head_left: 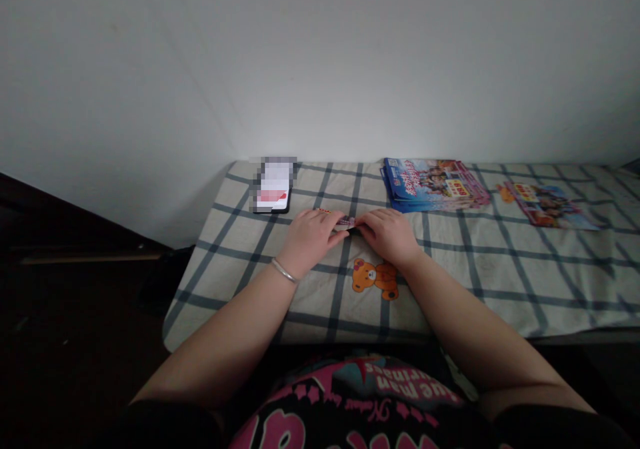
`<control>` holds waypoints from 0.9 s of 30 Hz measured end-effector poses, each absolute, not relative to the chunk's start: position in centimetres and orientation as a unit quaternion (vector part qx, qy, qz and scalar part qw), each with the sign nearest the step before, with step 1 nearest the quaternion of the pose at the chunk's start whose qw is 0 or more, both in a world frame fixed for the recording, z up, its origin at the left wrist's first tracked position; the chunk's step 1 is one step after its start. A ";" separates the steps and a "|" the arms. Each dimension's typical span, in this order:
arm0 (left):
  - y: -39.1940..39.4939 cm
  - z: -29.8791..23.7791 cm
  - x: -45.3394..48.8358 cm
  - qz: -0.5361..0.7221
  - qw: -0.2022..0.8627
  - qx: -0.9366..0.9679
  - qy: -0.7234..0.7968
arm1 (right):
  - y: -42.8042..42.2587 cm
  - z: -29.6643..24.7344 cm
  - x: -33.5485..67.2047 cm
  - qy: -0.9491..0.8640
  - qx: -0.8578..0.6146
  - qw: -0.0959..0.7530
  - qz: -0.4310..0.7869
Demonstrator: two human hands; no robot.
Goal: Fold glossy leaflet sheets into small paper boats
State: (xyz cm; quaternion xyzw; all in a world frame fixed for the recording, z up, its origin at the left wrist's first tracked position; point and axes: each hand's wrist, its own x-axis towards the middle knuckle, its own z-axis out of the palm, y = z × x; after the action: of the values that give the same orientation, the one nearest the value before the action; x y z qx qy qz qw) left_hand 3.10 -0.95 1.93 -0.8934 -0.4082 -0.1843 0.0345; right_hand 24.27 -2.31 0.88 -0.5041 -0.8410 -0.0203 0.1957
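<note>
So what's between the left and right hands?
A strip of printed paper spans the gap, left hand and right hand both on it, checked cloth below. Shows in the head view.

Place: domestic room, apparently in a home; which room cannot be told.
Wall [320, 62]: plain, off-white, lightly smudged.
Counter [575, 337]: long, front left corner rounded, set against the wall.
Cloth [310, 302]: household type, cream with broad blue-grey check, spread over the top, creased towards the right.
Teddy bear motif [375, 279]: orange cartoon print on the cloth, homely in character; another, partly covered, farther right.
Smartphone [273, 185]: personal item, lying screen up at far left.
T-shirt [400, 415]: casual wear, black, pink lettering.
Floor [65, 375]: dark, detail lost in shadow.
Lighting: dim, domestic in feel.
</note>
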 end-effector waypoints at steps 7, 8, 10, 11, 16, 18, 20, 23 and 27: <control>-0.7 1.9 2.6 -0.178 0.039 -0.870 -0.458 | -2.0 0.6 25.1 -0.790 -0.558 0.252 0.009; -0.7 1.8 2.5 -0.179 0.039 -0.866 -0.466 | -2.0 0.6 25.1 -0.781 -0.568 0.259 0.017; -0.6 1.6 2.5 -0.182 0.026 -0.859 -0.478 | -2.0 0.5 25.3 -0.763 -0.588 0.267 0.035; -0.5 1.5 2.5 -0.185 0.015 -0.856 -0.483 | -2.0 0.5 25.4 -0.755 -0.597 0.268 0.044; -0.4 1.4 2.5 -0.188 -0.013 -0.846 -0.499 | -1.9 0.2 25.8 -0.731 -0.617 0.282 0.075; -0.3 1.4 2.5 -0.194 -0.015 -0.849 -0.492 | -1.8 0.1 25.9 -0.727 -0.618 0.288 0.078; -0.4 1.4 2.5 -0.203 -0.021 -0.855 -0.477 | -1.8 0.1 25.9 -0.726 -0.619 0.289 0.079; -0.5 1.4 2.5 -0.220 -0.037 -0.863 -0.453 | -1.7 0.1 26.0 -0.727 -0.621 0.285 0.069; -0.8 1.5 2.5 -0.241 -0.064 -0.864 -0.438 | -1.8 0.2 26.0 -0.729 -0.621 0.284 0.049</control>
State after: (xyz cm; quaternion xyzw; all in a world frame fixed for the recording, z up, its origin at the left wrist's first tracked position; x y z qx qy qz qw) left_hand 2.54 -0.78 1.53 -0.8636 -0.4383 -0.2408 -0.0638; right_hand 25.98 -1.78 0.16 -0.6208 -0.7290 0.0487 0.2843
